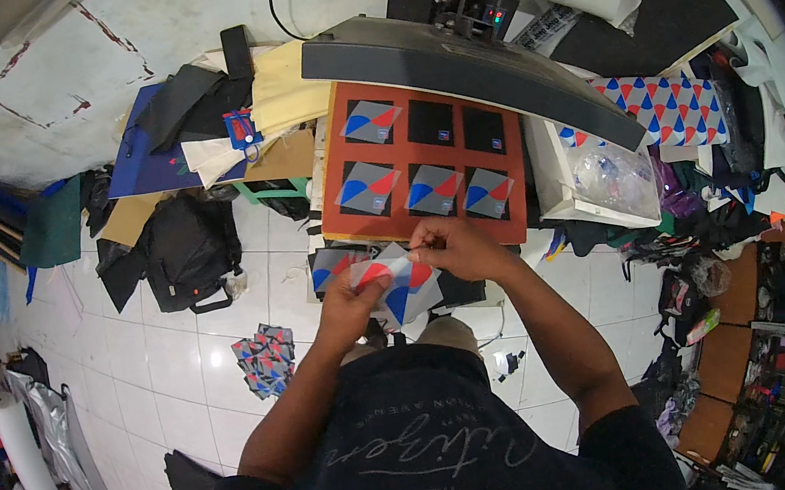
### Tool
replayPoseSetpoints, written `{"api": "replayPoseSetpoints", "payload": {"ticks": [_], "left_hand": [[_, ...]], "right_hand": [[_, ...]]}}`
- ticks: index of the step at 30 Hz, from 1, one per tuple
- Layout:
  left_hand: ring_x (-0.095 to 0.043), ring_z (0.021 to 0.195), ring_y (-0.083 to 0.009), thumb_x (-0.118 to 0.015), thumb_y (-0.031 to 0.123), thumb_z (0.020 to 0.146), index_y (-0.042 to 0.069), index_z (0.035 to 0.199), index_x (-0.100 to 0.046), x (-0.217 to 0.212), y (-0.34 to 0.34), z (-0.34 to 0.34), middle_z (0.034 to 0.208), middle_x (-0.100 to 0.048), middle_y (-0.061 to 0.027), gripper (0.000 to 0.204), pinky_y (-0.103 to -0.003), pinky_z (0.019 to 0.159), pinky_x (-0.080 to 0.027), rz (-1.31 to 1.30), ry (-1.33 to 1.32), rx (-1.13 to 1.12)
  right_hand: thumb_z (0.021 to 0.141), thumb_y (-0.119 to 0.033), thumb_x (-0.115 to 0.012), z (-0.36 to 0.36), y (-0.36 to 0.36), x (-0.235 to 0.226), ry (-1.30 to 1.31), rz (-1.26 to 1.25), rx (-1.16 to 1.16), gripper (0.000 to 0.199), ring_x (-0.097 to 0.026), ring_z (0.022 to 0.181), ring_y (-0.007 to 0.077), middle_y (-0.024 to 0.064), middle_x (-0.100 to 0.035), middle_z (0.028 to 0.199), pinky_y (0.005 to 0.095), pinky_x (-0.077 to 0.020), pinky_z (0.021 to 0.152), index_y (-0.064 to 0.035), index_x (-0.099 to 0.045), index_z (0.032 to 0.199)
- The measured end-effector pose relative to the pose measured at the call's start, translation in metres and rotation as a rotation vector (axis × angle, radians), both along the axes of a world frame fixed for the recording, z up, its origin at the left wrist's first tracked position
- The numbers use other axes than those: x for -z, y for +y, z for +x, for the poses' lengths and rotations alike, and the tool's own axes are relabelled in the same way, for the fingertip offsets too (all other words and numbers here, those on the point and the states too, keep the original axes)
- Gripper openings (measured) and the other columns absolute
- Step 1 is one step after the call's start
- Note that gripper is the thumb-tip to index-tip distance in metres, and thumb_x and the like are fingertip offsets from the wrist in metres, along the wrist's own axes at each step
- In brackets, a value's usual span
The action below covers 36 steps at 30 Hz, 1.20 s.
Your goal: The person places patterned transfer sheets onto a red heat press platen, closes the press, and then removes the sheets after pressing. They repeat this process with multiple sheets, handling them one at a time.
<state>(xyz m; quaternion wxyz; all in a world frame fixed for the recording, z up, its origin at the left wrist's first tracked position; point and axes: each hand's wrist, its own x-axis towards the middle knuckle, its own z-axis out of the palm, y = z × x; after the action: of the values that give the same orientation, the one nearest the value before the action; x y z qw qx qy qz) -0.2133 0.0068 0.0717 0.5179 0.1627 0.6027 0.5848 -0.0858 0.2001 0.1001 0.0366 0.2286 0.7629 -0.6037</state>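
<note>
In front of my body, my left hand (352, 300) grips a small stack of translucent transfer sheets (400, 289) printed in grey, red and blue. The thumb lies on top of the sheets. My right hand (455, 249) pinches their upper right edge between thumb and fingertips. Just beyond, the orange-red pad (430, 225) of a heat press carries several black fabric squares in two rows. Four parts of the pattern show as sheets laid over squares, like the front-left printed sheet (368, 187). Two back squares, including a bare black square (431, 123), show only a small blue label.
The dark upper plate (459, 73) of the press hangs raised over the pad's back. A pile of printed pieces (267, 359) lies on the tiled floor at left, below a black bag (190, 252). A white box (597, 180) with clear plastic stands at right.
</note>
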Motion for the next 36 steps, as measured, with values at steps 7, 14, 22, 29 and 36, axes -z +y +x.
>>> {"api": "replayPoseSetpoints", "payload": {"ticks": [7, 14, 22, 29, 36], "left_hand": [[-0.064, 0.086, -0.0154, -0.066, 0.011, 0.088, 0.002, 0.108, -0.063, -0.004, -0.001, -0.001, 0.098, -0.067, -0.0069, 0.022, -0.031, 0.077, -0.052, -0.010, -0.135, -0.241], [-0.064, 0.082, -0.0161, -0.065, 0.011, 0.088, 0.001, 0.111, -0.060, 0.004, -0.019, -0.001, 0.096, -0.066, -0.0072, 0.025, -0.031, 0.073, -0.054, -0.058, -0.154, -0.457], [-0.064, 0.081, -0.0155, -0.064, 0.011, 0.088, -0.001, 0.113, -0.058, 0.021, -0.056, -0.004, 0.096, -0.066, -0.0098, 0.028, -0.030, 0.072, -0.054, -0.169, -0.081, -0.463], [-0.065, 0.082, -0.0173, -0.063, 0.009, 0.089, -0.002, 0.112, -0.059, 0.018, -0.061, -0.009, 0.097, -0.067, -0.0112, 0.026, -0.030, 0.072, -0.054, -0.212, -0.062, -0.457], [-0.065, 0.080, -0.0157, -0.063, 0.008, 0.089, -0.002, 0.111, -0.060, 0.023, -0.052, -0.008, 0.094, -0.067, -0.0102, 0.024, -0.029, 0.071, -0.055, -0.184, -0.051, -0.417]], "right_hand": [[0.089, -0.015, -0.066, 0.010, 0.032, 0.006, 0.031, -0.171, 0.142, 0.014, -0.055, 0.068, 0.0079, 0.0010, -0.060, 0.078, 0.0246, -0.0452, 0.062, -0.0042, -0.059, 0.091], [0.088, -0.018, -0.067, -0.011, 0.138, 0.041, 0.201, 0.096, 0.558, 0.016, -0.058, 0.065, 0.0094, 0.0018, -0.061, 0.074, 0.0233, -0.0436, 0.057, -0.0044, -0.061, 0.092], [0.088, -0.021, -0.065, -0.050, 0.235, 0.150, 0.092, 0.727, 0.602, 0.020, -0.059, 0.063, 0.0145, 0.0053, -0.061, 0.074, 0.0301, -0.0469, 0.059, -0.0020, -0.062, 0.089], [0.087, -0.033, -0.064, -0.054, 0.222, 0.148, 0.192, 1.313, 0.609, 0.030, -0.063, 0.076, 0.0297, 0.0122, -0.065, 0.083, 0.0423, -0.0489, 0.072, -0.0032, -0.066, 0.090], [0.086, -0.038, -0.063, -0.047, 0.165, 0.076, 0.076, 1.209, 0.505, 0.035, -0.063, 0.094, 0.0341, 0.0145, -0.066, 0.094, 0.0442, -0.0486, 0.081, -0.0064, -0.066, 0.100]]}}
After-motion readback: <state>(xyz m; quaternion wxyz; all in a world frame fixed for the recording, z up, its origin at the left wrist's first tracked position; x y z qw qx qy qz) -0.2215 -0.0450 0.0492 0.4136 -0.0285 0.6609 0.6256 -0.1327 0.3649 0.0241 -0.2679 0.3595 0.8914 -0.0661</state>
